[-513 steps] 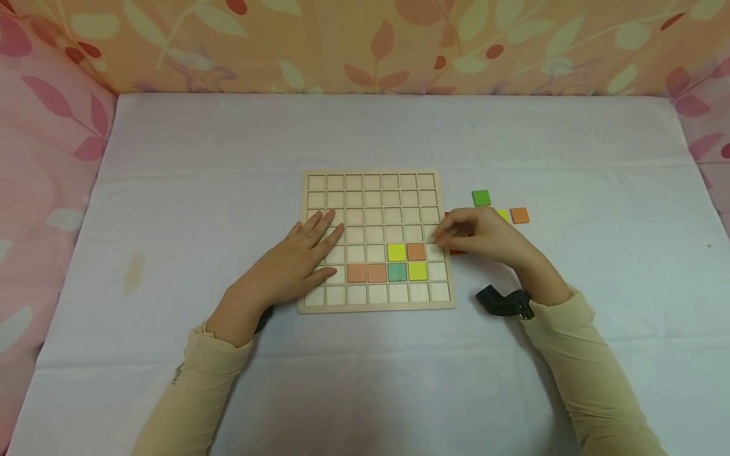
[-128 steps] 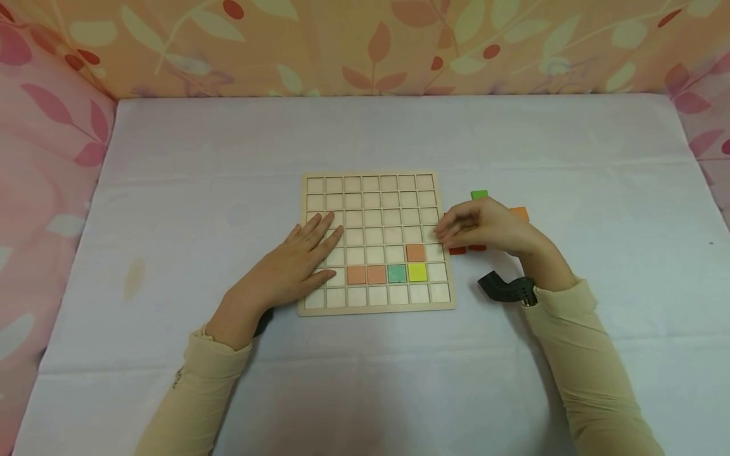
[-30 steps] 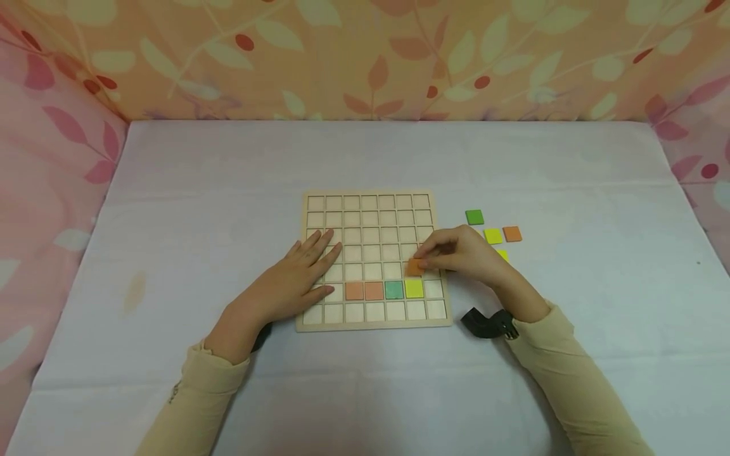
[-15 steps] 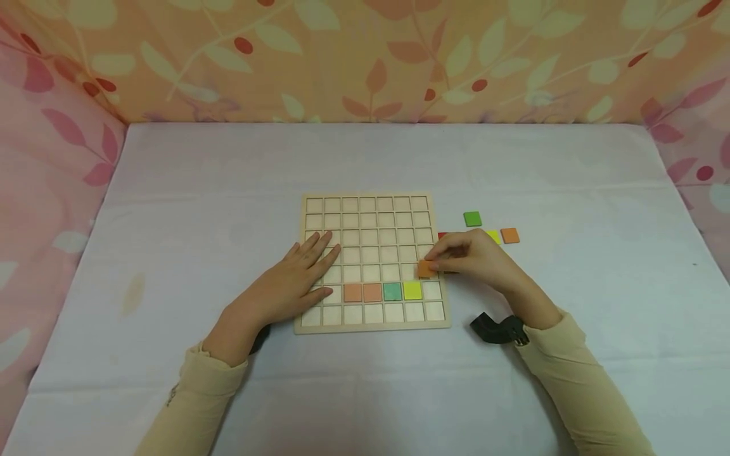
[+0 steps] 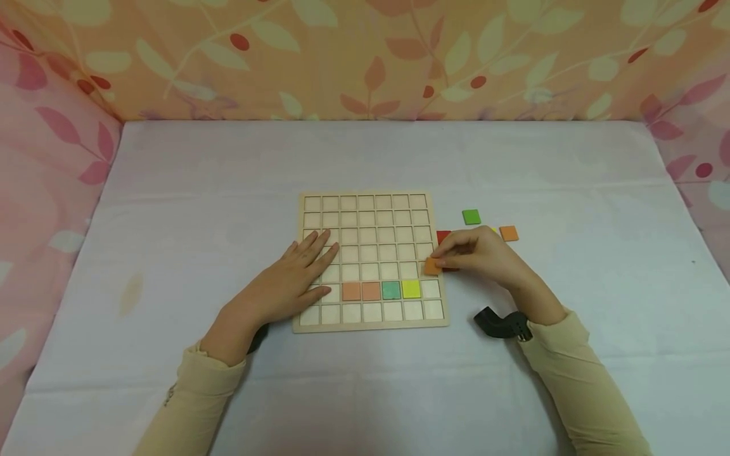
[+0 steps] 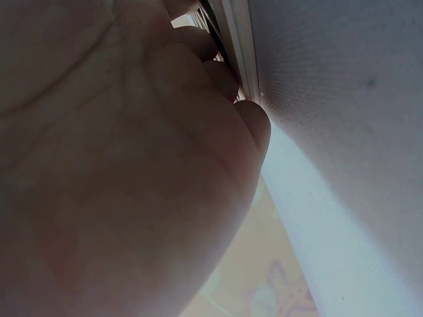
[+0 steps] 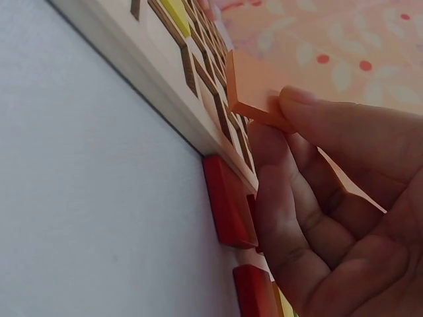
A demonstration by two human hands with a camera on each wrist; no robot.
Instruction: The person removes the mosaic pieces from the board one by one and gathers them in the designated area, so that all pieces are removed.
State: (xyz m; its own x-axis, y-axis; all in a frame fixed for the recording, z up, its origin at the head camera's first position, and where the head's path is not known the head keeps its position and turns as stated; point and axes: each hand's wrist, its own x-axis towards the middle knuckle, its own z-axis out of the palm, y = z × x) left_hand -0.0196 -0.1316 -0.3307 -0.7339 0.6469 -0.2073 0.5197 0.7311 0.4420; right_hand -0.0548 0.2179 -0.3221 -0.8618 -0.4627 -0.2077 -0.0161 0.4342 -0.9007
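Note:
My right hand [image 5: 481, 256] pinches an orange square tile [image 5: 432, 266] between thumb and fingers, over the right edge of a wooden grid board [image 5: 371, 328]. In the right wrist view the tile [image 7: 254, 89] is tilted and raised off the board. Spread fingers of my left hand [image 5: 285, 282] rest on the board's left side. One row of the grid holds two salmon tiles [image 5: 361, 291], a teal tile [image 5: 391, 290] and a yellow tile [image 5: 411, 289]. The left wrist view shows mostly the palm [image 6: 119, 165] beside the board's edge.
Right of the board lie a green tile [image 5: 471, 217], another orange tile [image 5: 509, 233] and a red tile [image 5: 443, 236]. A yellow one is mostly hidden behind the right hand. More red tiles [image 7: 228, 201] sit against the board's edge. White cloth [image 5: 365, 392] covers the table.
A yellow tile left the grid between the two oldest frames. Later the orange tile was lifted from its cell, and the right hand carried it rightward to the board's edge. The left hand stayed put.

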